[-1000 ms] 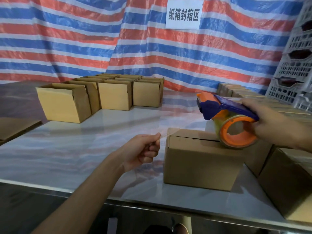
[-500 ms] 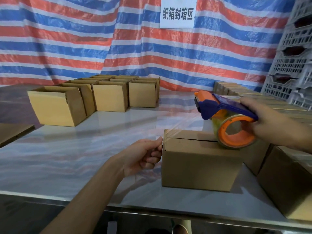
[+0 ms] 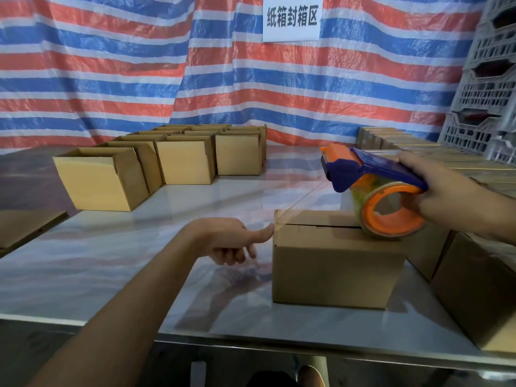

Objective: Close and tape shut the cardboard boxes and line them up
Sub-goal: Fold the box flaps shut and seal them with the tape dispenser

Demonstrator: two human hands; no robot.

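Box [image 3: 335, 263]: left hand [image 3: 223, 241] touches edge; right hand [image 3: 441, 191] grips tape dispenser [image 3: 374, 185].

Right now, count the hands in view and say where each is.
2. The left hand touches its thumb to the left end of the near cardboard box; the right hand holds the tape dispenser on the box top. No others show.

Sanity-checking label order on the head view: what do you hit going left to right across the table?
Flat cardboard → nearest open box → left hand → closed box → right hand. The tape dispenser overlaps the box and hand, so it is left out.
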